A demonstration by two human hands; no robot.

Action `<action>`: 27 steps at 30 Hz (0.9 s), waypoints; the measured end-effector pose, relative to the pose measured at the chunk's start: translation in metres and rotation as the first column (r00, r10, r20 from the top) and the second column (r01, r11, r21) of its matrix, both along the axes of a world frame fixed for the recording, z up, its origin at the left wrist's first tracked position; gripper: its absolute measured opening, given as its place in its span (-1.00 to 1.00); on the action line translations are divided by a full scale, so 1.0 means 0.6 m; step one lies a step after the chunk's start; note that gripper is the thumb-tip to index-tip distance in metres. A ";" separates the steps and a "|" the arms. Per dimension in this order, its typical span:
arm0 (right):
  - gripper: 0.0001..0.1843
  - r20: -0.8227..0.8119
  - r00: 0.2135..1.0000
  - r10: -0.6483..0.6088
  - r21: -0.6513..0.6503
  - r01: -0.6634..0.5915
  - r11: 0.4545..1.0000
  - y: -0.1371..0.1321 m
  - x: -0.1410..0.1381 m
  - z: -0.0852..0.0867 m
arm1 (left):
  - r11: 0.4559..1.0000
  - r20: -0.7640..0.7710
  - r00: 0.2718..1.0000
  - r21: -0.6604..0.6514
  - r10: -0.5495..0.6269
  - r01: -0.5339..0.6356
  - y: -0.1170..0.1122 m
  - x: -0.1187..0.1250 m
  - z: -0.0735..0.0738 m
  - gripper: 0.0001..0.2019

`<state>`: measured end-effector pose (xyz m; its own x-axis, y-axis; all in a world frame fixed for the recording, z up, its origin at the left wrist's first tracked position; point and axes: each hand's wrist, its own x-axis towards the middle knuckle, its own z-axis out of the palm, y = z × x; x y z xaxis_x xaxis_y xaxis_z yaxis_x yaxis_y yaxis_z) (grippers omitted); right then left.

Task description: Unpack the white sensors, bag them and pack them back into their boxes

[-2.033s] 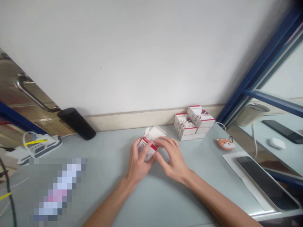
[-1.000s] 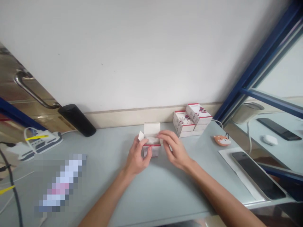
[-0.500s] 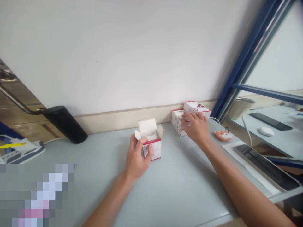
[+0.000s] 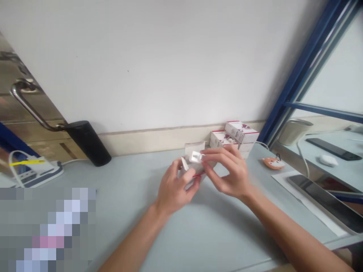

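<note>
1. Forearms (image 4: pixel 133 238) are cut off at the bottom; whatever lies at lower left is masked by pixelated blocks (image 4: pixel 52 230).
2. Open carton (image 4: pixel 200 169) is clasped by the left hand (image 4: pixel 175 186), its front mostly covered; whether the table (image 4: pixel 136 181) is touched cannot be told.
3. Small white piece (image 4: pixel 195 156) is pinched by the right hand (image 4: pixel 231 170) at the carton's mouth, its right end covered.
4. Power strip (image 4: pixel 47 173) is cut off at the left.
5. Stacked boxes (image 4: pixel 242 134) are partly hidden behind the right hand.
</note>
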<state>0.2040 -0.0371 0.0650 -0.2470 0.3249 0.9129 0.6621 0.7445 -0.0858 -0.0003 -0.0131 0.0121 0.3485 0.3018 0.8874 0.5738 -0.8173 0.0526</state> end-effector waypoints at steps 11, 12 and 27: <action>-0.85 0.012 0.996 0.090 -0.238 -0.085 0.967 -0.009 0.004 0.000 | 0.999 -0.034 0.999 -0.017 -0.028 0.028 -0.008 0.001 0.004 -0.88; -0.87 0.009 0.997 0.076 -0.261 -0.071 0.963 -0.009 0.003 0.001 | 0.999 -0.040 0.999 -0.012 -0.034 0.033 -0.008 0.001 0.003 -0.86; -0.66 -0.018 0.946 -0.324 -0.204 0.313 0.927 0.043 0.073 -0.003 | 0.958 -0.029 0.998 -0.278 0.060 -0.066 -0.002 -0.013 0.012 -0.65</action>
<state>0.2478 -0.0110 0.0631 -0.0562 0.5522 0.8318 0.8526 0.4601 -0.2479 -0.0078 -0.0141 0.0194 0.3374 0.5577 0.7584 0.6268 -0.7342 0.2610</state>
